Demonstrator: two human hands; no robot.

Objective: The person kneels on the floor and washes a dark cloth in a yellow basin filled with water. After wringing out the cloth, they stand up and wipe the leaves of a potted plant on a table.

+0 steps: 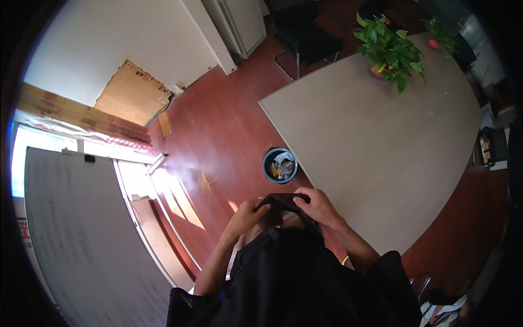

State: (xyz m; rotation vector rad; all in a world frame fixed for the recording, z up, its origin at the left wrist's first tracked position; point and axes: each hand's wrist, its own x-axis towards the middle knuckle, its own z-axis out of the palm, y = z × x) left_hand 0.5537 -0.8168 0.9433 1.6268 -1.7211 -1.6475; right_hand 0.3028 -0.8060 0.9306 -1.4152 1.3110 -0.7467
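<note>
My left hand [246, 217] grips one side of a dark brown piece of thin material [279, 200], held up in front of my black top [286, 282]. My right hand [319, 205] pinches its other side, close to the table's edge. The material arches between both hands; whether it is a bag or a cloth I cannot tell. Beyond it on the floor stands a round waste bin [264, 171] with a blue-grey rim. A dark liner and crumpled waste [282, 166] show inside the bin.
A large beige table [367, 151] fills the right, bearing a potted leafy plant [388, 51]. A whiteboard on a stand [69, 220] is at the left by a bright window. A black chair [310, 45] stands on the red-brown floor [216, 135] at the far side.
</note>
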